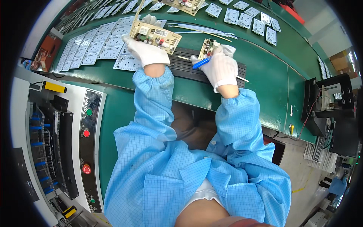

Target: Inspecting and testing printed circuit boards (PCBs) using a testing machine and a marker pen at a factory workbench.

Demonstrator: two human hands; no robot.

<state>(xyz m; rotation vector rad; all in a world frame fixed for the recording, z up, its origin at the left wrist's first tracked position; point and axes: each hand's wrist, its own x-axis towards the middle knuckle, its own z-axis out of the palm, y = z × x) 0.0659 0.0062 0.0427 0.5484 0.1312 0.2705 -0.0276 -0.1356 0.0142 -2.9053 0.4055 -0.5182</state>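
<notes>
My left hand (pixel 147 53), in a white glove, is closed on the edge of a tan circuit board (pixel 157 37) crowded with small parts, tilted up over the green bench. Also gloved in white, my right hand (pixel 221 68) is closed round a blue pen-shaped tool (pixel 201 63). A smaller circuit board (pixel 207 49) stands just beyond its fingers; whether they grip it I cannot tell. A thin white stick (pixel 242 78) shows beside the right wrist, partly hidden by the hand. Under both hands lies a black ribbed strip (pixel 185 70).
White board panels (pixel 89 47) cover the bench at left, and smaller boards (pixel 245 20) lie at the far right. Long thin strips (pixel 204 30) lie beyond my hands. A machine with a button panel (pixel 89 132) stands at my left, a black fixture (pixel 321 106) at right.
</notes>
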